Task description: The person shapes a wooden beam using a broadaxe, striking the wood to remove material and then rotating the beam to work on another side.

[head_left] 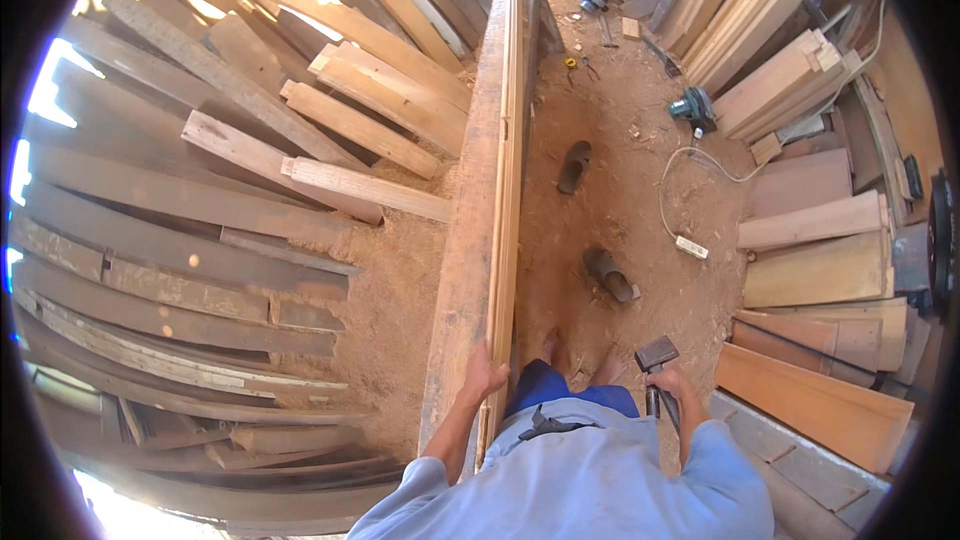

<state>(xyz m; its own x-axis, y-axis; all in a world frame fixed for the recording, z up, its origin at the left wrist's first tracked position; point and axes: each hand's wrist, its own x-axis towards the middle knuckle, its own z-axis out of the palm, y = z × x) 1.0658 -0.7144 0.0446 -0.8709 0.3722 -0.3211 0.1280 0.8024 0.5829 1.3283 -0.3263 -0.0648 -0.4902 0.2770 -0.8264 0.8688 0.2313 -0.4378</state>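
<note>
Pale wood, long and thin: the strips [508, 190] ran along the right-hand edge of a big worn bench [462, 240], from right by the person's waist to the far end. The left hand [485, 377] was on their near end, fingers curled over the edge. Couldn't tell if it was really pinching them or just resting there, since the palm side was hidden. The right hand [672, 382] was closed around a hammer [656, 352], blocky dark head up, held off to the side and well apart from the wood. Something dark and narrow hung just below the head, too small to make out.

My worry would've been the strips: that much length with one hand at one end could easily slide or tip off the edge if the near end got bumped. A careless hammer swing could've caught those left fingers too. And the feet [606, 368] looked bare, so a dropped hammer would've hurt.

Further out, two dark slippers [574, 167] lay apart on the dusty ground [640, 305], easy to trip on. Past them was a white power strip [691, 247] on a loose cord [664, 190], near a green power tool [693, 110]. Loose planks [370, 140] fanned out left of the bench.
</note>
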